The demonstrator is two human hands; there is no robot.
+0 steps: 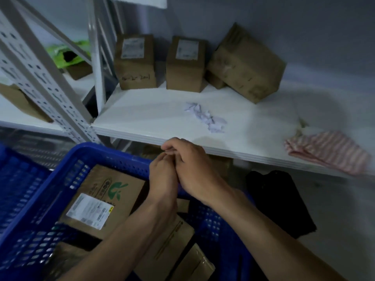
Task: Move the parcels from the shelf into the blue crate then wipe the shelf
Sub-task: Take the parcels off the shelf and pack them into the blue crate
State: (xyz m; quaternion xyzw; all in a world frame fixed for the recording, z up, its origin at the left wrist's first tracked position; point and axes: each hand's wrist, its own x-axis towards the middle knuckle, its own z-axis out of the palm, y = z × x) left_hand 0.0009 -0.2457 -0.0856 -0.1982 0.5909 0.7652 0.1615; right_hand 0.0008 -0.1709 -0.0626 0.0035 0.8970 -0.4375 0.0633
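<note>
Two upright cardboard parcels (135, 61) (185, 63) stand at the back of the white shelf (142, 118). A larger parcel (246, 63) leans tilted against the wall on a small box (216, 81). The blue crate (91, 155) sits below the shelf's front edge and holds several parcels, one with a white label (103, 201). My left hand (162, 179) and my right hand (192, 169) are pressed together over the crate's far rim, fingers curled, with nothing visible in them. A pink striped cloth (328, 153) lies at the shelf's front right.
Crumpled white paper (205, 116) lies mid-shelf. A perforated metal upright (40, 78) divides off the left bay, which holds a green bag (67, 53) and a cardboard box (20, 102). A black object (280, 199) sits under the shelf at the right.
</note>
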